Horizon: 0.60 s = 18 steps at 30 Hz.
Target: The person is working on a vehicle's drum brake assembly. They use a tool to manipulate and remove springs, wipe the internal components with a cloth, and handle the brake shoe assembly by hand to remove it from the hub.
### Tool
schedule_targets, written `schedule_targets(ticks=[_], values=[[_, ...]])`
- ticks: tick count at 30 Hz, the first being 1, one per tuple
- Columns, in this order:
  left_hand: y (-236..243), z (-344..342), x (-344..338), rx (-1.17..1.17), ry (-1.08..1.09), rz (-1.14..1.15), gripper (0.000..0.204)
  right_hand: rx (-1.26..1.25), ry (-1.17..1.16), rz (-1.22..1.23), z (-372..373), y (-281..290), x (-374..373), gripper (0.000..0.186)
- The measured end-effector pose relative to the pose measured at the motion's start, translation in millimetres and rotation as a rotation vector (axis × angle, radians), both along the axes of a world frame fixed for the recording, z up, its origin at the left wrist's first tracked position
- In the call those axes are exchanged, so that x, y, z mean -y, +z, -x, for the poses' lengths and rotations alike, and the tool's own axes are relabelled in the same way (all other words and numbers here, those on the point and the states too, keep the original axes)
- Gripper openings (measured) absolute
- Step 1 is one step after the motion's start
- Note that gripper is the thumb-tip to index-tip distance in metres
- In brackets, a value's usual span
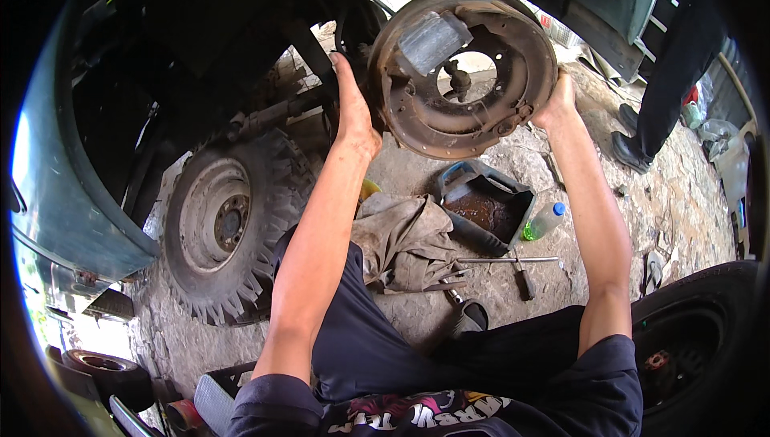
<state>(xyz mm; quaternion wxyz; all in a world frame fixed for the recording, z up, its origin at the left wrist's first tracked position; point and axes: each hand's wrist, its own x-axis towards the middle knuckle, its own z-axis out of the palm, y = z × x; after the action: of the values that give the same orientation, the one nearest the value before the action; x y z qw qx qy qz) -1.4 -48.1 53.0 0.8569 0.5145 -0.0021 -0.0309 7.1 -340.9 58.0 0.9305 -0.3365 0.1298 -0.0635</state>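
Observation:
Raised in front of me is a rusty round brake backing plate (489,128), with a wide hole at its centre. A grey, block-shaped piece (434,42) sits against its upper left face. Through the hole shows a dark knobbed metal part (458,81). My right hand (556,105) grips the right rim, its fingers mostly hidden behind the plate. At the left rim my left hand (353,108) supports the plate with the palm side, one digit pointing up; its other fingers are hidden.
A treaded wheel (220,216) stands at left, under a vehicle. Below the plate are a cut-open container (485,212) with dark residue, a bottle with green liquid (545,221), a grey cloth (405,240) and a metal rod (509,260). A tire (698,341) lies right; someone's shoes (630,150) stand beyond.

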Motion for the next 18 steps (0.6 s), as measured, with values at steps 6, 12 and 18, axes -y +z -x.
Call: schedule_targets(ticks=[6,12,18], values=[[11,11,1,-0.042,-0.092,-0.016,0.094,-0.061,0.156,0.135,5,0,3,0.054],[24,17,-2,-0.124,-0.163,0.21,0.083,-0.094,0.265,0.334,8,2,-7,0.057],[36,26,-5,-0.11,-0.152,0.228,0.087,-0.125,0.345,0.414,2,-17,-15,0.051]])
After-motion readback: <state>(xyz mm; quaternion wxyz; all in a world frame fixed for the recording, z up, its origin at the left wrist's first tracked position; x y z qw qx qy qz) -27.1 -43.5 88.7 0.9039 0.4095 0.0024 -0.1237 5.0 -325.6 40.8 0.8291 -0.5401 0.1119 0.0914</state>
